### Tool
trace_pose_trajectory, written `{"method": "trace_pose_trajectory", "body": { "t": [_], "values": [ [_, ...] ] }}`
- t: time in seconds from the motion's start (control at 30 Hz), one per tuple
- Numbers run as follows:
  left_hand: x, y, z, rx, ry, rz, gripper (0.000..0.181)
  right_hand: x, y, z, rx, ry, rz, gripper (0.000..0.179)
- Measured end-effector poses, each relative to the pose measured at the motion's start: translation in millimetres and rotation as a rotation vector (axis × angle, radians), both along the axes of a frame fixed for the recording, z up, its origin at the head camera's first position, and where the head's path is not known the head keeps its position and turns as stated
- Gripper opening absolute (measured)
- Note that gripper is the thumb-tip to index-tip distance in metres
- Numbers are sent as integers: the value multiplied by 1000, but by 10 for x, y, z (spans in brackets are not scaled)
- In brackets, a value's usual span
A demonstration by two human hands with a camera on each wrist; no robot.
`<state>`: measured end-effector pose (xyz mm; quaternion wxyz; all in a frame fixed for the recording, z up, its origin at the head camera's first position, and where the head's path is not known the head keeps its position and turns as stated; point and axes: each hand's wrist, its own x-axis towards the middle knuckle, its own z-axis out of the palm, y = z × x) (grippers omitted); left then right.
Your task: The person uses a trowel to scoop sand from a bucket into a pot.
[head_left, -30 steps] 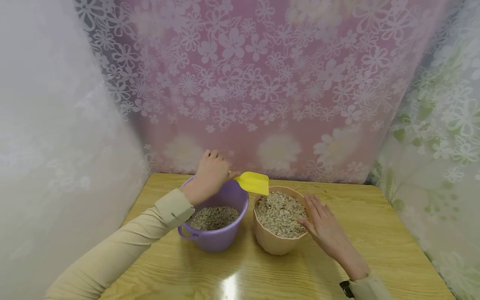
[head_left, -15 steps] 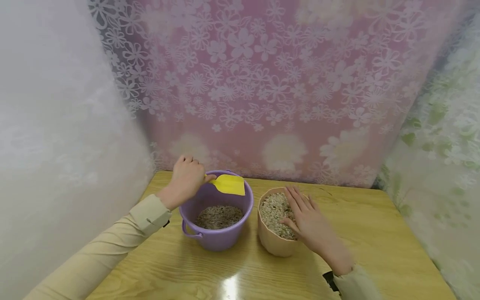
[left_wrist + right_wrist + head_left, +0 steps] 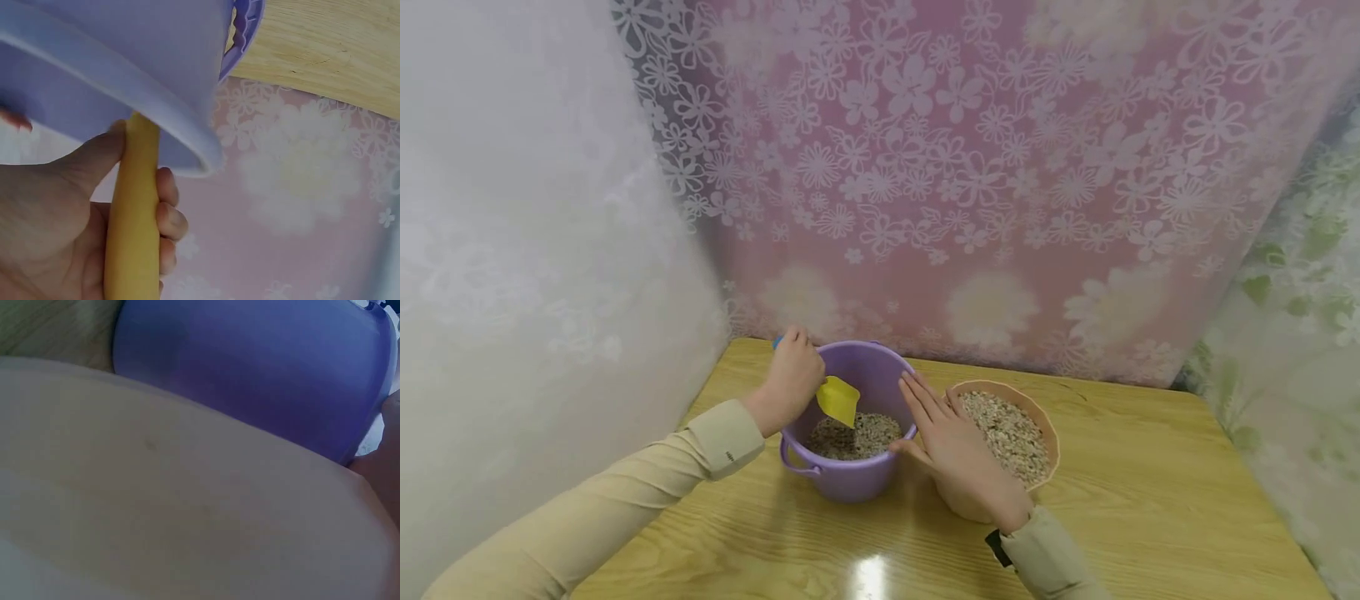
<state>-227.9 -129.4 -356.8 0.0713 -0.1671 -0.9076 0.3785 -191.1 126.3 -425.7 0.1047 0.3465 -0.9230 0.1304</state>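
My left hand (image 3: 793,375) grips a yellow toy shovel (image 3: 838,402) whose handle ends in blue. Its blade tilts down inside the purple bucket (image 3: 853,483), close over a layer of gravel-like grains (image 3: 872,433). In the left wrist view, thumb and fingers wrap the yellow handle (image 3: 134,206) beside the bucket's rim (image 3: 156,100). My right hand (image 3: 955,446) has its fingers straight, fingertips right at the bucket's right rim. It covers the left side of a peach pot (image 3: 1054,442), nearly full of similar grains (image 3: 1007,433). In the right wrist view the pot's wall (image 3: 156,487) fills the foreground.
Both containers stand side by side on a wood-grain table (image 3: 1150,492). A pink floral curtain (image 3: 887,208) hangs behind the table's far edge. Pale sheeting (image 3: 550,292) flanks the left, and a green-and-white floral sheet (image 3: 1315,333) the right.
The left hand has brought the shovel from above the peach pot's edge back left and down into the purple bucket. The right hand has moved left, from the pot's right rim to the bucket's rim.
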Motion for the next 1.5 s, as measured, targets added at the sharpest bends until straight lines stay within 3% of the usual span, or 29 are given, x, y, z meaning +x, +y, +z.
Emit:
{"method": "trace_pose_trajectory", "body": {
  "t": [0.13,0.27,0.5,0.63,0.93,1.13,1.5],
  "values": [
    [21,94,-114,-242,-47,-23,20,17,-5,-33,-1,-16,-8,88],
    [38,137,-256,-425,-82,-42,29,30,-7,-42,-16,-30,8,87],
    [-44,186,-436,-481,-83,-64,24,35,-18,-39,-46,-68,20,85],
    [-102,203,-477,-468,-91,-66,21,39,-11,-38,-62,-80,22,83],
    [-216,246,-531,-346,-99,-85,26,33,-6,-41,-72,-90,13,82],
    [-253,262,-566,-268,-89,-85,18,36,-28,-56,-69,-88,11,81],
    [-304,246,-613,-4,-99,-126,24,20,-3,-57,-64,-78,5,80]
  ]
}}
